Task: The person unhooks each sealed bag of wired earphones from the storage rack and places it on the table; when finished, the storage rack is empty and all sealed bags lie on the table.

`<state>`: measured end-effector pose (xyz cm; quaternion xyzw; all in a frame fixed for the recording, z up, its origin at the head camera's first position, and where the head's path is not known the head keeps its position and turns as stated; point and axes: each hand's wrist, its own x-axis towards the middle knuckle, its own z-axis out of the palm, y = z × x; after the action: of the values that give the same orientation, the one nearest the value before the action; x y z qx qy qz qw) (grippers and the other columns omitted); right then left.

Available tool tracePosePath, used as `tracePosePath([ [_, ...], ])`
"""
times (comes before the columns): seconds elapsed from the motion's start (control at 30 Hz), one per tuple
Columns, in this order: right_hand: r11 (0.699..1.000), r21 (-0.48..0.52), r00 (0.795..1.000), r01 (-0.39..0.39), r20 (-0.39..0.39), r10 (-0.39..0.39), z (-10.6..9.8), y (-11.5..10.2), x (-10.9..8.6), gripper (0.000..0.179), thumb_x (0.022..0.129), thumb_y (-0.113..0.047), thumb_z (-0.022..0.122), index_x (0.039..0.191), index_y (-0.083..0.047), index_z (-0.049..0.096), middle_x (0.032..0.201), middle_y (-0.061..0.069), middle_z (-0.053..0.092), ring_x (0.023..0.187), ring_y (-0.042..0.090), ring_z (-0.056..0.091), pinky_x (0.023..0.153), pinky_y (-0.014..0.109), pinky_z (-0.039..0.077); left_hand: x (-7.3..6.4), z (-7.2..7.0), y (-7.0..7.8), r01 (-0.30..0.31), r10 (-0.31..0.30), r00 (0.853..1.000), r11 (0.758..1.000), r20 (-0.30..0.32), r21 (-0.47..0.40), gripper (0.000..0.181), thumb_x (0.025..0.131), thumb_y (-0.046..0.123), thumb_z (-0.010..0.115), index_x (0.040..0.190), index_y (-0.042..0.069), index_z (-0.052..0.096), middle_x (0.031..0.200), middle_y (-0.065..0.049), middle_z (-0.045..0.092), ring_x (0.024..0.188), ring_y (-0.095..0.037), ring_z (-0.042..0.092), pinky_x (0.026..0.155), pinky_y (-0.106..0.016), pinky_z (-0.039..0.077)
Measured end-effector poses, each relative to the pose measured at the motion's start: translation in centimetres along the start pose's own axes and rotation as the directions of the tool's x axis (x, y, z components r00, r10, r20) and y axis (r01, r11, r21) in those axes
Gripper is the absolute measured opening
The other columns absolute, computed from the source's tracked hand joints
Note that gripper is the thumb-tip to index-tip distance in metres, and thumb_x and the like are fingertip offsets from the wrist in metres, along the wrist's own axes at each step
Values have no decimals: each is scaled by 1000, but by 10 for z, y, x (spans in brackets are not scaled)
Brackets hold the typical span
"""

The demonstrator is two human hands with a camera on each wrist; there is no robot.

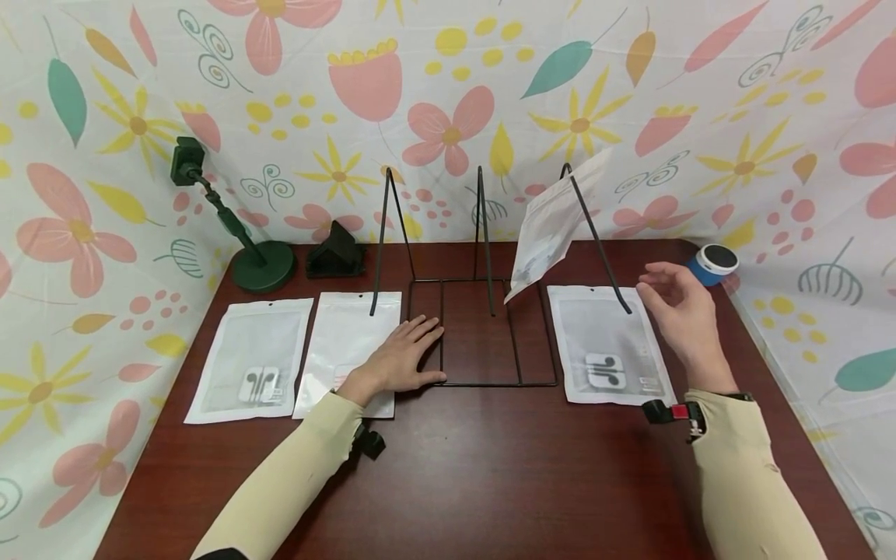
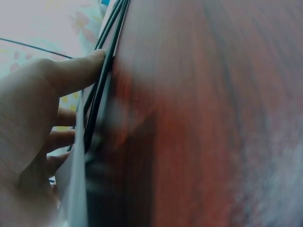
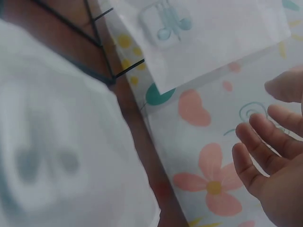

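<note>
A black wire display rack point(image 1: 483, 385) stands mid-table with upright prongs. My left hand point(image 1: 400, 358) rests with fingers extended on the left side of its base, overlapping a white pouch point(image 1: 346, 334); in the left wrist view the thumb touches the dark wire point(image 2: 100, 90). From the rack's right prong hangs a tilted white pouch point(image 1: 553, 222), which shows an earphone picture in the right wrist view. Another pouch, clear-fronted point(image 1: 595, 323) with earphones point(image 1: 605, 371) visible in it, lies under that prong. Just right of it, my right hand point(image 1: 682, 327) hovers with loosely bent fingers, holding nothing.
A further clear-fronted pouch point(image 1: 262, 334) with earphones lies at the far left. Behind stand a green stand with a jointed arm point(image 1: 262, 266) and a black wedge-shaped holder point(image 1: 336, 250). A blue round speaker point(image 1: 712, 264) sits at the back right, by the patterned cloth wall point(image 1: 448, 47).
</note>
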<state>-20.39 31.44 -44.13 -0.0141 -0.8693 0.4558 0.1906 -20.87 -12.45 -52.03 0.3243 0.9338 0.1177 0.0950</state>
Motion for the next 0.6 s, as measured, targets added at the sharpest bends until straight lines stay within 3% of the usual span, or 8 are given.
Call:
tracePosePath([
  [0.17,987,151,999,48,5,-50,2,-10,13,36,92,-7,66,127,-6,59,105,-8,63,97,-2,59,80,8,45,1,0,1,3,-3,1000,1000,4,3,85,91,61,56,155,12,28,162,-7,21,150,-30,14,122,-46,13],
  [0.37,966,237,994,105,5,-110,7,-22,25,35,92,-5,65,126,-9,60,106,-9,63,98,0,60,80,11,46,1,-1,1,4,-4,1000,1000,10,6,85,91,61,56,155,12,28,162,-7,21,151,-30,13,122,-46,13],
  [0.6,918,360,983,168,9,-184,18,-30,37,39,91,1,64,130,-1,57,110,2,64,100,7,62,84,14,48,0,-1,1,3,-3,1000,1000,2,-1,85,91,60,57,155,12,29,162,-7,22,150,-30,14,121,-47,14],
])
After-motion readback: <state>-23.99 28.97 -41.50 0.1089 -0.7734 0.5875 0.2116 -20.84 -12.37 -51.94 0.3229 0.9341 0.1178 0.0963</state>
